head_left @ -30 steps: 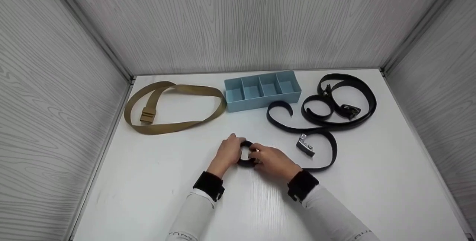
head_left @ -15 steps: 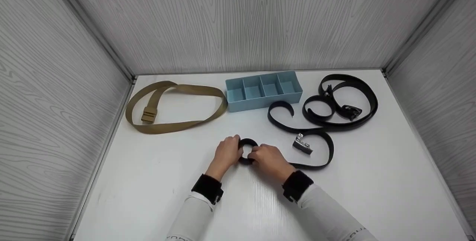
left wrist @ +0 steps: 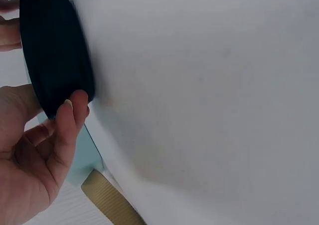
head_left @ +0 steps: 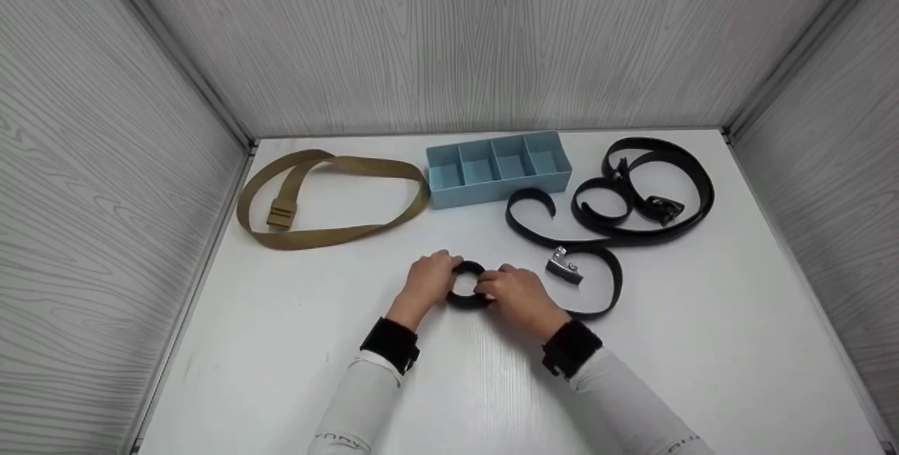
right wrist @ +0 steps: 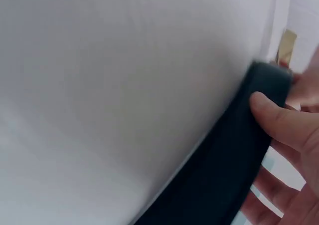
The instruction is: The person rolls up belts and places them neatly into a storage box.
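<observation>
Left hand point(head_left: 428, 279) and right hand point(head_left: 516, 293) both pinching the coil point(head_left: 467, 285) of black belt point(head_left: 597, 279) on the table point(head_left: 281, 343) — loose grip, likely springing unrolled.

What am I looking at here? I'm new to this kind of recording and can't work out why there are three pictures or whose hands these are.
No machine here: a person wears three cameras. The wide picture comes from the head, looking down at a white table; the two close-ups come from cameras on each wrist. The left hand and the right hand together grip a black belt rolled into a coil; its loose end trails right to a silver buckle. In the wrist views you see fingers pressed on that black band. Also on the table: a tan webbing belt, a light blue tray with four compartments, and a second black belt.
</observation>
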Motion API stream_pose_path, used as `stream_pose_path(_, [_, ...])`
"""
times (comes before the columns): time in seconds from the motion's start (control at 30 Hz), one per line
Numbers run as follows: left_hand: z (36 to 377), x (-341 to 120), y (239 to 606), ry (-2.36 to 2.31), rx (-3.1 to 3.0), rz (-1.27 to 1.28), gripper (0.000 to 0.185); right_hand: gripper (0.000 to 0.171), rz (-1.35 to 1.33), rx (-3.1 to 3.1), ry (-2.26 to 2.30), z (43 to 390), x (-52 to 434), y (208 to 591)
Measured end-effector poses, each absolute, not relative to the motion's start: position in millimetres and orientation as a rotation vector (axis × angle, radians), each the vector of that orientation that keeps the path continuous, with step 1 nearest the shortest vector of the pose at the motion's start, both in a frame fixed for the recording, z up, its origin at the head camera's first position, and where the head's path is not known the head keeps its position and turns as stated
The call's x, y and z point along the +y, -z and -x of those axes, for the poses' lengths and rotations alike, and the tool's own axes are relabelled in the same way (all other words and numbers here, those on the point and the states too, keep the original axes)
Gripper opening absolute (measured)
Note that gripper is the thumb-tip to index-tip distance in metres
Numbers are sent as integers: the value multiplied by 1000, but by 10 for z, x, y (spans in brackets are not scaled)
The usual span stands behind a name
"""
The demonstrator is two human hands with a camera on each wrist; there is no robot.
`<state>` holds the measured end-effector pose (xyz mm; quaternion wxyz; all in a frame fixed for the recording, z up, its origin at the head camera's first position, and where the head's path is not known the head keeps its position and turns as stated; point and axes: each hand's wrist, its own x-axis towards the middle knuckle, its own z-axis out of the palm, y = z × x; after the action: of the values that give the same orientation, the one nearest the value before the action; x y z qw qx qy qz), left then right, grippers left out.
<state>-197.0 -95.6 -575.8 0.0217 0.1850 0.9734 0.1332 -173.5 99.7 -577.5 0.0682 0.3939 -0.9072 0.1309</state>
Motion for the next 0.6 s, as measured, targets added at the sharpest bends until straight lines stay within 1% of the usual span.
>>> stream_pose_path(0.13, [1996,-1002,5755,-432,3001,-661,13,27,-1228,-2745,-446,1800,997,5751])
stream_pose_path(0.23, [1984,-1008,5773,-459,3013,-634,11,23,-1266,-2705,-477,1814,957,5756])
stream_pose_path(0.33, [1966,-985,5787,-524,3024,-500,8,20,-1264,-2648,-453,1825,910,5775])
stream_pose_path(0.4, [1947,-956,5786,-592,3026,-366,5,19,-1250,-2626,-427,1823,885,5783])
stream_pose_path(0.47, [1924,-923,5781,-654,3022,-235,5,16,-1238,-2615,-403,1818,870,5803])
stream_pose_path(0.53, [1908,-889,5776,-688,3026,-162,7,14,-1219,-2615,-392,1807,864,5814])
stream_pose_path(0.6, [1905,-863,5770,-693,3031,-144,6,12,-1215,-2608,-384,1797,869,5828])
